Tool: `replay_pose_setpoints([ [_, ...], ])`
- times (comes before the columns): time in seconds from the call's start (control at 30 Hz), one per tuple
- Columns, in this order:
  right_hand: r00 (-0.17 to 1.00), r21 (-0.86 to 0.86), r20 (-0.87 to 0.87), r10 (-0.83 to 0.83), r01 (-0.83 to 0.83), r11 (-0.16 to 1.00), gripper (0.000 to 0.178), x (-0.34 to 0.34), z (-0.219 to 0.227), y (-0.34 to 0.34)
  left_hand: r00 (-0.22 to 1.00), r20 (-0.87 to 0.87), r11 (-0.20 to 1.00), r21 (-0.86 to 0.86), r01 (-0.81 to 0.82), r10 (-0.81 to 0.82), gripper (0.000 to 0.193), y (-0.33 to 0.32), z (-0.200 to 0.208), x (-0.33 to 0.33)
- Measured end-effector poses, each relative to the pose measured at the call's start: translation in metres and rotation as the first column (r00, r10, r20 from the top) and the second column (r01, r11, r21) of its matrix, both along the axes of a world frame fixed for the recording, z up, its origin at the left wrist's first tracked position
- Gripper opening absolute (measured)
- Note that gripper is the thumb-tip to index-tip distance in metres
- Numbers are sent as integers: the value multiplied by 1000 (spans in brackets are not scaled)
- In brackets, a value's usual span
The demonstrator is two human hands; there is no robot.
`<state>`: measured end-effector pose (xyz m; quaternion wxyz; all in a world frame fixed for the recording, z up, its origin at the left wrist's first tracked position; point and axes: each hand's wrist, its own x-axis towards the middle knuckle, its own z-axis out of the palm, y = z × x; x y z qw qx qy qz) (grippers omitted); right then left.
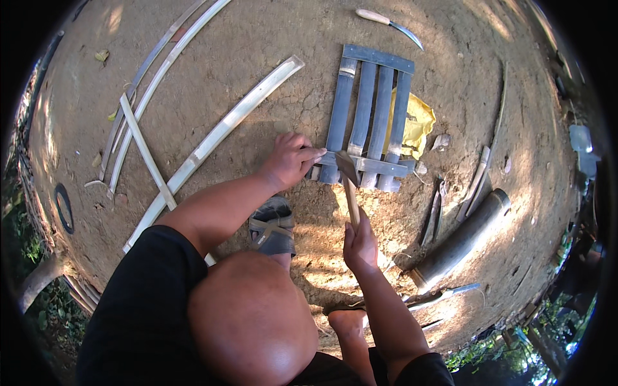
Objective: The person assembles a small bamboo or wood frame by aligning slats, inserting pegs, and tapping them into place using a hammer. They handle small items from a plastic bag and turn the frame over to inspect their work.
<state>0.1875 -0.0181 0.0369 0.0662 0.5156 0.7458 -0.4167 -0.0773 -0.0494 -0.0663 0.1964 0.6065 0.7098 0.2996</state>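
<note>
Right hand (362,246) closed round hammer (351,198); left hand (288,159) pinched narrow at crosspiece (386,166), anything held unclear.

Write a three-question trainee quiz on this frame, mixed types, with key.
1. Multiple choice: which of the person's hands grips the wooden-handled tool? A) left B) right C) both
2. True or false: the curved knife lies on the ground, apart from the slatted frame.
3. Count: how many long dark slats make up the frame?

Key:
1: B, the right hand.
2: True; bare ground shows between them.
3: Four.
</note>
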Motion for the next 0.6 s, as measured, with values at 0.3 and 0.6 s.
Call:
replay_pose_setpoints([
  [0.3,980,50,-159,-118,127,991,43,27,-3,6,991,-131,999,28,19,-15,19,11,29,4],
  [0.6,974,-62,-90,-208,203,977,44,41,4,-7,983,-128,991,-49,124,-129,29,23,14,4],
])
